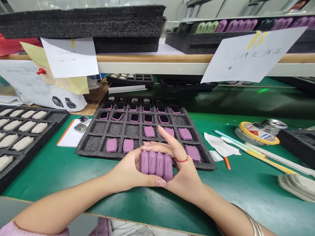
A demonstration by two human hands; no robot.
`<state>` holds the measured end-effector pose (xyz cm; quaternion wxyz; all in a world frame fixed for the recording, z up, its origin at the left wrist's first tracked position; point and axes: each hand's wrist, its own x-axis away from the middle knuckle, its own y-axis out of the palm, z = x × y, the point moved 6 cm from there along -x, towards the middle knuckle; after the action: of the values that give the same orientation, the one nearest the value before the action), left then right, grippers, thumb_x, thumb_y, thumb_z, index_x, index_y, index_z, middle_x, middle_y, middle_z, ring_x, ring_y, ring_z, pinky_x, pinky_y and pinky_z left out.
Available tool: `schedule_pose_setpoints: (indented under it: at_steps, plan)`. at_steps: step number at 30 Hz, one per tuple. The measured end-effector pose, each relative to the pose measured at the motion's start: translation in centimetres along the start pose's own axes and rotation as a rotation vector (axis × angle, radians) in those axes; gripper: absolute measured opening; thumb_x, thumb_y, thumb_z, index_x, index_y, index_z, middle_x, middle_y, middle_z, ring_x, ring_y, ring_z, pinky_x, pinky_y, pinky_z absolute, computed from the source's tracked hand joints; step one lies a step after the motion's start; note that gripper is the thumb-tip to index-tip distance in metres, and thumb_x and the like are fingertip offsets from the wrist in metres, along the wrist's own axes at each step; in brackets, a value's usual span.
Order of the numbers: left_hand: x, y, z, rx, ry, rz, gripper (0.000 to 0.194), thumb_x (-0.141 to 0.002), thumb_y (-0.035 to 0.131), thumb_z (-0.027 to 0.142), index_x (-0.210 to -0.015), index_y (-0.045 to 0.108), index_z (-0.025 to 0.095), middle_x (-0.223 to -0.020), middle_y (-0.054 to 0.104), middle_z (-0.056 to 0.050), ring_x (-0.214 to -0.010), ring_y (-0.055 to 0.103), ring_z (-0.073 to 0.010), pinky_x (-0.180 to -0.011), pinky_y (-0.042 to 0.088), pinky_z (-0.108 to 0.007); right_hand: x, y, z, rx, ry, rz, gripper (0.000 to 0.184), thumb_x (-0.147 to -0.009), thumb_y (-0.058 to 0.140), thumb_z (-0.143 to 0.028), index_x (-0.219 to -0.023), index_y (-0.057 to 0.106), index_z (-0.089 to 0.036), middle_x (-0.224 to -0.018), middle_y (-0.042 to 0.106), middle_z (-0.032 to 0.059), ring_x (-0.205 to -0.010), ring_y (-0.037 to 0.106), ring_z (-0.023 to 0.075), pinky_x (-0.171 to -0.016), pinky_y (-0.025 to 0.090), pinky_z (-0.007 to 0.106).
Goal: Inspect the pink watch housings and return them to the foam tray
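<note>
Between both palms I grip a row of several purple watch cases (156,165), standing on edge side by side. My left hand (133,170) closes on them from the left, its thumb along their lower front. On the right side my right hand (183,170) presses against the row, fingers reaching over the back; a red string ring is on one finger. Just behind my hands lies a black foam tray (113,128). Its back rows hold purple watches with dark screens (148,118). Plain purple cases (185,133) lie in some front pockets, and my fingers hide part of those.
At left stands another foam tray (56,119) of off-white cases. Beside it, two watch pieces rest on a white pad (67,136). To the right are a tape roll (258,132), pens, tissue (222,144) and stacked pale pieces (297,185). A shelf (147,68) with trays crosses above.
</note>
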<state>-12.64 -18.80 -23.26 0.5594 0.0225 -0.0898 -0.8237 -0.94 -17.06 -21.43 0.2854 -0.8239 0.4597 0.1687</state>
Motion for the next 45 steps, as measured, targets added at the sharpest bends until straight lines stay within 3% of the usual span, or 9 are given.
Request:
schedule_pose_setpoints:
  at_steps: [4, 17, 21, 26, 28, 30, 33, 41, 45]
  plan:
    - [0.1, 0.0, -0.3, -0.025, -0.015, 0.025, 0.052, -0.061, 0.089, 0.019, -0.108, 0.067, 0.018, -0.107, 0.074, -0.008, -0.104, 0.07, -0.0274, -0.095, 0.056, -0.044, 0.2, -0.1, 0.2, 0.026, 0.015, -0.022, 0.091, -0.078, 0.08, -0.016, -0.154, 0.032, -0.033, -0.163, 0.034, 0.0119, -0.122, 0.066, 0.0276, -0.092, 0.064, 0.037]
    - [0.3, 0.0, -0.6, -0.038, 0.002, 0.064, 0.059, -0.058, 0.09, 0.017, -0.111, 0.064, 0.018, -0.112, 0.072, -0.009, -0.107, 0.068, -0.0275, -0.097, 0.054, -0.044, 0.5, 0.0, 0.3, 0.085, -0.046, -0.019, 0.096, -0.08, 0.081, -0.02, -0.157, 0.026, -0.031, -0.159, 0.04, 0.0143, -0.121, 0.067, 0.0275, -0.111, 0.052, 0.044]
    - [0.3, 0.3, -0.9, 0.124, 0.034, 0.099, 0.062, -0.055, 0.095, 0.023, -0.109, 0.065, 0.017, -0.111, 0.071, -0.009, -0.107, 0.068, -0.0266, -0.096, 0.053, -0.039, 0.8, 1.2, -0.3, 0.221, -0.167, -0.083, 0.089, -0.092, 0.067, -0.021, -0.161, 0.014, -0.03, -0.137, 0.064, 0.0111, -0.125, 0.064, 0.0264, -0.109, 0.053, 0.048]
    - [0.7, 0.9, -2.5, 0.461, -0.163, 0.043, 0.043, -0.072, 0.086, 0.045, -0.097, 0.071, 0.013, -0.085, 0.074, -0.007, -0.079, 0.072, -0.0188, -0.078, 0.056, -0.03, 0.6, 0.7, -0.8, 0.225, -0.081, -0.131, 0.094, -0.086, 0.072, -0.017, -0.161, 0.016, -0.027, -0.141, 0.059, 0.0124, -0.128, 0.059, 0.0261, -0.11, 0.05, 0.047]
    - [0.8, 0.9, -2.6, 0.603, -0.205, 0.018, 0.045, -0.072, 0.086, 0.046, -0.099, 0.072, 0.013, -0.089, 0.076, -0.009, -0.079, 0.074, -0.0199, -0.076, 0.058, -0.029, 0.2, -0.7, -0.9, 0.164, -0.027, -0.071, 0.083, -0.08, 0.08, -0.021, -0.151, 0.037, -0.028, -0.136, 0.061, 0.0109, -0.126, 0.06, 0.0253, -0.107, 0.053, 0.042]
    - [0.7, 0.7, -2.5, 0.701, -0.198, 0.031, 0.043, -0.072, 0.087, 0.041, -0.104, 0.073, 0.015, -0.095, 0.077, -0.009, -0.086, 0.075, -0.0207, -0.078, 0.059, -0.029, -0.1, -1.9, -1.0, 0.132, -0.006, -0.006, 0.049, -0.077, 0.084, -0.024, -0.121, 0.062, -0.028, -0.124, 0.067, 0.0078, -0.119, 0.064, 0.0244, -0.101, 0.056, 0.038]
    - [0.7, 0.6, -2.5, 0.77, -0.198, 0.048, 0.036, -0.075, 0.086, 0.036, -0.103, 0.075, 0.017, -0.094, 0.077, -0.007, -0.088, 0.075, -0.0181, -0.084, 0.06, -0.031, -0.5, -2.6, -0.7, 0.073, 0.032, 0.012, 0.012, -0.08, 0.081, -0.026, -0.082, 0.07, -0.024, -0.109, 0.071, 0.0063, -0.108, 0.069, 0.0232, -0.093, 0.058, 0.035]
    - [0.5, 0.6, -2.7, 0.754, -0.226, -0.047, 0.043, -0.072, 0.086, 0.046, -0.1, 0.079, 0.014, -0.099, 0.078, -0.009, -0.086, 0.077, -0.0193, -0.052, 0.054, -0.012, 0.0, -6.3, 1.0, -0.213, 0.197, 0.588, 0.016, -0.085, 0.078, -0.035, -0.078, 0.071, -0.023, -0.083, 0.075, 0.0008, -0.061, 0.071, 0.0115, -0.063, 0.062, 0.024]
    - [0.4, 0.6, -2.3, 0.771, -0.185, -0.103, 0.042, -0.073, 0.085, 0.045, -0.104, 0.078, 0.017, -0.099, 0.078, -0.008, -0.088, 0.078, -0.0192, -0.051, 0.052, -0.01, 0.1, -6.2, 0.1, -0.166, 0.13, 0.589, 0.012, -0.086, 0.077, -0.028, -0.095, 0.07, -0.024, -0.102, 0.078, 0.0041, -0.094, 0.077, 0.02, -0.089, 0.065, 0.034]
